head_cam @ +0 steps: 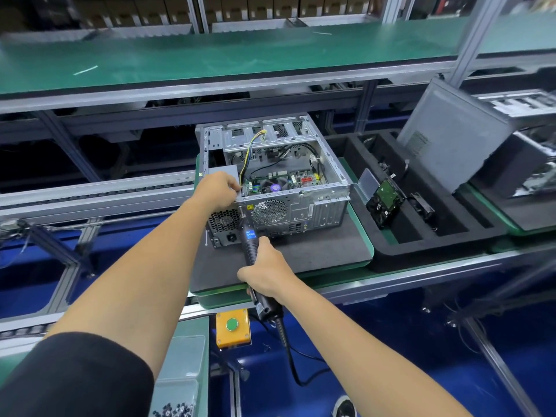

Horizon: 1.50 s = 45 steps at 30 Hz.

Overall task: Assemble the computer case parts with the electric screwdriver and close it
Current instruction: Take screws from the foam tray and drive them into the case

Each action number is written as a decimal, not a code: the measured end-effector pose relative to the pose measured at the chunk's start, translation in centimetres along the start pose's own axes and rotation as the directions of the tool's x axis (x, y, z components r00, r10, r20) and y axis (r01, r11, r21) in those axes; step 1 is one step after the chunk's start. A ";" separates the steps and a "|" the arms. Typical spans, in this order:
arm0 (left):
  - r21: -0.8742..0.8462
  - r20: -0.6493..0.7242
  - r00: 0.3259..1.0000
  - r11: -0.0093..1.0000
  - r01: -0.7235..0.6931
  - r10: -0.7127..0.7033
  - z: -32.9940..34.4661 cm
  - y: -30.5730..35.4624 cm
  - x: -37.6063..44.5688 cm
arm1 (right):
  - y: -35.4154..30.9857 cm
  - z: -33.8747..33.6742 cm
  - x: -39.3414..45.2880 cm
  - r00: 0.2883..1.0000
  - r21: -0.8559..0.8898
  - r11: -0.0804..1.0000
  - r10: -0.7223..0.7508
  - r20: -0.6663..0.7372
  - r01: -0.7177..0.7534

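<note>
At centre frame, the right hand (264, 273) grips an electric screwdriver (248, 236), its tip against the open computer case (272, 176); the left hand (218, 186) pinches the case's near rim.

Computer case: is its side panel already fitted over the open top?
No. The computer case lies open with its motherboard and cables exposed, while the right hand holds the electric screwdriver at its rear.

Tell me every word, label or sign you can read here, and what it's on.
"CORE": blue sticker on the electric screwdriver.
Yellow warning sticker on the computer case: too small to read.
White label on the case's rear: unreadable.
Hard drive label: blurred.
</note>
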<state>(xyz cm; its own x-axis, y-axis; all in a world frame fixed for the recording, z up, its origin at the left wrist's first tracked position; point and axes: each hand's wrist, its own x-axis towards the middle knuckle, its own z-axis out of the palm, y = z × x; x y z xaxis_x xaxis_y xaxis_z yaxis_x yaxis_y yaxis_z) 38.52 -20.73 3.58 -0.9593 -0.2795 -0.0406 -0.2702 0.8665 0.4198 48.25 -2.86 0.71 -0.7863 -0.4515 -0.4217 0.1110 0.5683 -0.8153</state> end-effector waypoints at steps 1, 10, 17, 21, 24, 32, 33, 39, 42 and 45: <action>0.031 0.029 0.999 0.999 -0.015 0.014 -0.5 0.2 0.3 | 0.0 0.0 0.0 1.000 0.010 1.000 0.000 -0.001 0.000; 0.119 0.090 0.995 0.992 0.031 -0.042 -1.5 -0.1 4.7 | 0.0 0.1 0.7 0.999 0.090 0.996 0.025 0.026 -0.027; 0.130 0.094 0.995 0.992 0.003 -0.015 0.9 0.1 6.0 | 0.0 0.0 1.0 0.999 0.026 0.999 0.019 0.032 -0.020; 0.225 0.069 0.998 0.974 -0.013 -0.003 1.0 0.2 6.2 | 0.1 -0.2 1.0 0.999 0.006 1.000 0.029 0.020 -0.029; 0.224 0.072 0.997 0.975 0.001 -0.018 1.1 0.2 6.3 | 0.3 -0.4 0.2 0.999 0.027 0.999 0.028 0.047 -0.029; -0.055 -0.134 0.991 0.998 0.024 -0.031 -0.3 2.7 7.5 | -1.6 -5.3 0.0 0.994 0.081 0.991 -0.105 -0.008 0.105; -0.072 -0.145 0.989 0.997 0.023 -0.033 -0.7 3.4 7.7 | -2.3 -6.5 0.4 0.992 0.121 0.985 -0.120 -0.026 0.122; -0.269 -0.213 0.977 0.961 -0.060 0.001 -2.2 9.8 9.8 | -3.8 -14.9 2.8 0.978 0.265 0.942 -0.191 -0.079 0.205; -0.479 -0.107 0.994 0.876 -0.062 0.012 -0.8 13.9 11.0 | -2.8 -19.2 3.8 0.975 0.325 0.920 -0.190 -0.112 0.217; -0.623 0.037 0.999 0.782 0.015 0.011 2.5 19.8 12.8 | -0.3 -25.0 5.8 0.968 0.342 0.908 -0.202 -0.150 0.242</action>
<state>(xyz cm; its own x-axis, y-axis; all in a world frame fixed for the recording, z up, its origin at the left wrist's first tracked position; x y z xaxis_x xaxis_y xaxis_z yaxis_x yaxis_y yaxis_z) 20.67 -6.11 9.13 -0.9647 -0.2541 -0.0698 -0.1741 0.4156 0.8927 28.48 11.59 8.45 -0.8745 -0.4486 -0.1844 0.1182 0.1715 -0.9781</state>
